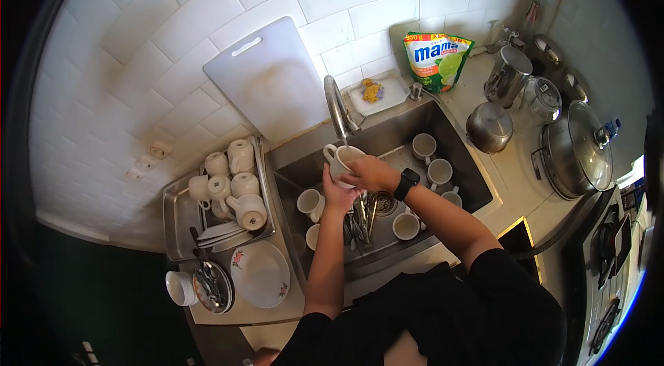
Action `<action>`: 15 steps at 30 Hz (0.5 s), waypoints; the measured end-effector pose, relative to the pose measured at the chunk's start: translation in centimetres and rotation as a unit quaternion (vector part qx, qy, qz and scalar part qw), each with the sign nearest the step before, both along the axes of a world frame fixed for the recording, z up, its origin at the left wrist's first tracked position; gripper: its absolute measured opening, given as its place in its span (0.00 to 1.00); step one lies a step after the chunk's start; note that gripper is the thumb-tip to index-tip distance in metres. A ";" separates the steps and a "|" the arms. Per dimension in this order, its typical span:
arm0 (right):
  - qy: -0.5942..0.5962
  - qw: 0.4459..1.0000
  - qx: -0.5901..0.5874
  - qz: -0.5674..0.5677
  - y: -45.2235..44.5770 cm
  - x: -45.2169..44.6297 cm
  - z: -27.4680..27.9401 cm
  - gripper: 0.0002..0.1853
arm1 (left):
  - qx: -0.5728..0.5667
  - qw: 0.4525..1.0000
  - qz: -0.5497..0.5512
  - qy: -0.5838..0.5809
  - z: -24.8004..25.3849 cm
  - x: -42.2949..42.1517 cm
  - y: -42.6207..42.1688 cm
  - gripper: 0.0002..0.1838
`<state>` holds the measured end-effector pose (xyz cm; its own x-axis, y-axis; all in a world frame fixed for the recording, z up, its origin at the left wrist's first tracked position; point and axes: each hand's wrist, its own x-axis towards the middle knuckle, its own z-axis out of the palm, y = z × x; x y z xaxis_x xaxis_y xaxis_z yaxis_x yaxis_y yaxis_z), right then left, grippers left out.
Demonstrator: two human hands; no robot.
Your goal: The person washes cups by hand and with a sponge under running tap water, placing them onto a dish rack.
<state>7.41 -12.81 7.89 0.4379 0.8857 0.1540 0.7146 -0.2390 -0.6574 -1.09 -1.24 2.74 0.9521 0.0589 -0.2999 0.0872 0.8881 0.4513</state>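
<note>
Under the faucet a white mug is held tilted over the sink. My left hand grips the mug from below and the near side. My right hand, with a dark watch on the wrist, lies against the mug's right side, its fingers curled at the rim and partly hidden. Below my hands, a bunch of cutlery lies in the sink beside the drain strainer. More white mugs stand around it, such as one mug at the far right and another mug on the left.
Left of the sink, a metal tray holds several upturned mugs, near a floral plate. A cutting board leans on the tiles. Behind stand a sponge dish and detergent pouch. Pots, including a lidded pot, sit right.
</note>
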 end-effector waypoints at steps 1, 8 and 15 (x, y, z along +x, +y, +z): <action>0.016 0.999 0.038 -0.032 0.2 -0.1 -0.2 0.16 | 0.026 0.999 0.024 -0.008 -0.2 -0.1 -0.3 0.28; 0.042 0.979 0.116 -0.164 1.4 0.0 -2.0 0.22 | 0.148 0.987 0.070 -0.002 -1.1 0.2 -2.3 0.28; 0.007 0.984 0.092 -0.152 0.3 -1.7 -0.6 0.15 | 0.037 0.995 0.077 0.048 -1.6 0.1 -1.3 0.26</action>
